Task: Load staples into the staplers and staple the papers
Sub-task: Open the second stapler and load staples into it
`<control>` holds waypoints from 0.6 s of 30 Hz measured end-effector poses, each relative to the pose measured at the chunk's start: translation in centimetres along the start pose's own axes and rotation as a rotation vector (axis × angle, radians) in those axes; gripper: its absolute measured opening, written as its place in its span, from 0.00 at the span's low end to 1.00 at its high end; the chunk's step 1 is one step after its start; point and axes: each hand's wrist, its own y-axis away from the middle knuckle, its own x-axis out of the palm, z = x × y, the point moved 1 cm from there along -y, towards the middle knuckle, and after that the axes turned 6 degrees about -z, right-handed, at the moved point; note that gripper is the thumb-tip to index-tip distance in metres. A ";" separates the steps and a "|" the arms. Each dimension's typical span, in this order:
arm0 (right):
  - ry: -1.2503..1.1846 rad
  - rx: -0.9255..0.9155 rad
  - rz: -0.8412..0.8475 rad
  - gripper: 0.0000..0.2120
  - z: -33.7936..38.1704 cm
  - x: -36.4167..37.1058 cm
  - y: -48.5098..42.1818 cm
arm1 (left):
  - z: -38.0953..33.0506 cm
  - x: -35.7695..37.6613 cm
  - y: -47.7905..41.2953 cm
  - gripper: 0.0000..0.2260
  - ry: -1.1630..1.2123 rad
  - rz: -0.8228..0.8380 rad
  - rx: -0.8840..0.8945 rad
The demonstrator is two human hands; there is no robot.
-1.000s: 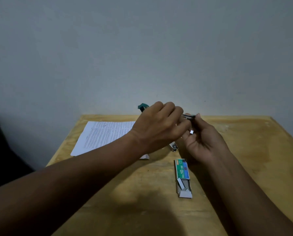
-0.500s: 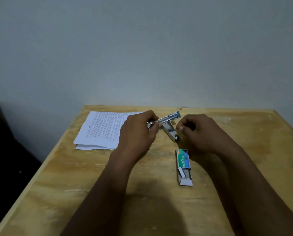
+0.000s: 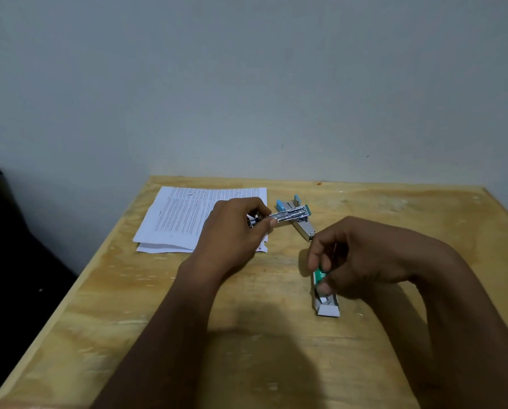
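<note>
Stapler (image 3: pixel 288 215): opened, near the bench's (image 3: pixel 394 208) far edge, beside papers (image 3: pixel 188 216). Risk, judged: loose strip spilling or jamming if fed crooked into the raised magazine. Left hand (image 3: pixel 235 231) pinching the stapler's hinge end, wrist low. Right hand (image 3: pixel 356 261) arched over staple box (image 3: pixel 325 293), fingertips pinching at its sleeve.

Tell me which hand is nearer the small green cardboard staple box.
Right. The right hand touches the small green cardboard staple box; the left hand is off to its left, holding the open metal stapler.

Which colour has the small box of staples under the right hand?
Green, with a white open end; the head view shows the staple box best.
</note>
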 end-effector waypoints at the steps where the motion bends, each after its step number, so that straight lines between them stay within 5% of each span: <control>1: 0.006 0.007 0.026 0.13 0.1 0.2 -0.1 | 0.0 0.0 0.0 0.04 -0.005 -0.003 0.003; 9: 0.152 0.039 0.033 0.11 0.2 1.8 -1.2 | 0.2 0.5 -0.1 0.04 0.001 0.022 -0.014; 18: -0.171 -0.146 -0.092 0.04 -0.4 0.4 -1.1 | 0.1 0.2 -0.1 0.04 0.026 0.032 -0.009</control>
